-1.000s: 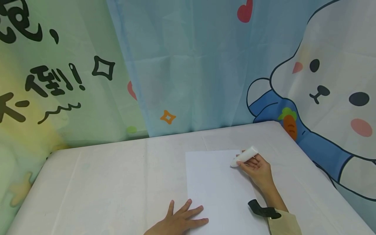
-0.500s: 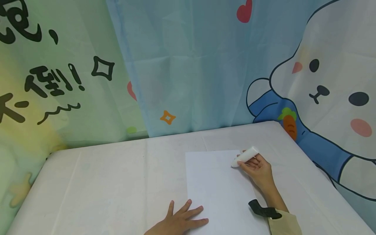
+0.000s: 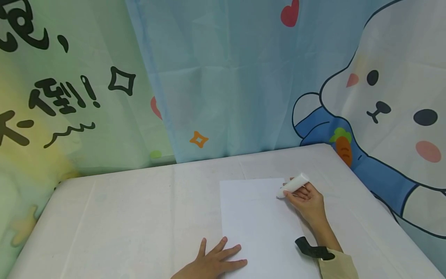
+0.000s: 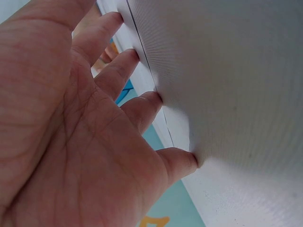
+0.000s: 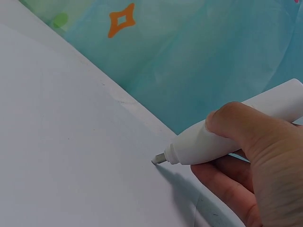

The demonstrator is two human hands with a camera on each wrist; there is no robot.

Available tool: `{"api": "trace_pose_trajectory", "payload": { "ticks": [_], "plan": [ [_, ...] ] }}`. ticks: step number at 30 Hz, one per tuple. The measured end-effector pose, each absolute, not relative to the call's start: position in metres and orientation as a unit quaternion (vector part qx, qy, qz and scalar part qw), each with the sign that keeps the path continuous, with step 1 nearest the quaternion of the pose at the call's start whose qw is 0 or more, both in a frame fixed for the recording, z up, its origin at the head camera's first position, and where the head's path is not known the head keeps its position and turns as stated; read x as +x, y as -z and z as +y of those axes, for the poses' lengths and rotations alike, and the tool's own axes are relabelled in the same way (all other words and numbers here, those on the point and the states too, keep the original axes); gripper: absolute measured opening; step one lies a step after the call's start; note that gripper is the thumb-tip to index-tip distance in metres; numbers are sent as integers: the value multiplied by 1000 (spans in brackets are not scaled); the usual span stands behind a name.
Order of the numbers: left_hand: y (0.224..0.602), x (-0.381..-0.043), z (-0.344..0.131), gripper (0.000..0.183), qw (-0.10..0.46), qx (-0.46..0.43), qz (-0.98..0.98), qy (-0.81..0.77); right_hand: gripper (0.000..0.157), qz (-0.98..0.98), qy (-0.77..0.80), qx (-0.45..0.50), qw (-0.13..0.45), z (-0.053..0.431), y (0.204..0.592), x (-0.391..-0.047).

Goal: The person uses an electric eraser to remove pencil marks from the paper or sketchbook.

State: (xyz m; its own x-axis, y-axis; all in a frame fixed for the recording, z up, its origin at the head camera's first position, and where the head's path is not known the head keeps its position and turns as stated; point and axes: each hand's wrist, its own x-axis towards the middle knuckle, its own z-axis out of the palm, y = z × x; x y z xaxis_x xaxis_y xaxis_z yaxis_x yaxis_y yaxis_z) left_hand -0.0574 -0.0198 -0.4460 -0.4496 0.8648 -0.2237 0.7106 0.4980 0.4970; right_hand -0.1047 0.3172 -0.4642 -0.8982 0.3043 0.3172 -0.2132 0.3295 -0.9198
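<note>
My right hand (image 3: 311,204) pinches a fat white electric eraser (image 5: 208,142) between thumb and fingers. The tool leans over, its rear end up and to the right in the head view. A short pale nub in a grey holder sticks out at its front, right at the surface of a white sheet of paper (image 3: 256,217), near the top right corner. At the sheet's lower left, my left hand (image 3: 215,263) lies with its fingers spread, the fingertips (image 4: 154,98) pressing down at the paper's edge. No marks show clearly on the sheet.
A white-covered table (image 3: 122,217) bears the sheet. Behind it hangs a printed cloth backdrop (image 3: 223,77) that meets the table's far edge. A black strap (image 3: 311,250) at the right sleeve (image 3: 336,265) reaches over the sheet's right side.
My right hand has slid slightly to the right with the electric eraser, its tip staying near the paper's top right. The left hand and the sheet keep their places.
</note>
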Motion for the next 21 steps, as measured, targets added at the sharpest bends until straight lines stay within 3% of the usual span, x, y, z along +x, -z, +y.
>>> {"api": "trace_pose_trajectory", "payload": {
  "ticks": [21],
  "plan": [
    [447, -57, -19, 63, 225, 469, 836, -173, 53, -789, -577, -39, 206, 316, 464, -106]
  ]
}}
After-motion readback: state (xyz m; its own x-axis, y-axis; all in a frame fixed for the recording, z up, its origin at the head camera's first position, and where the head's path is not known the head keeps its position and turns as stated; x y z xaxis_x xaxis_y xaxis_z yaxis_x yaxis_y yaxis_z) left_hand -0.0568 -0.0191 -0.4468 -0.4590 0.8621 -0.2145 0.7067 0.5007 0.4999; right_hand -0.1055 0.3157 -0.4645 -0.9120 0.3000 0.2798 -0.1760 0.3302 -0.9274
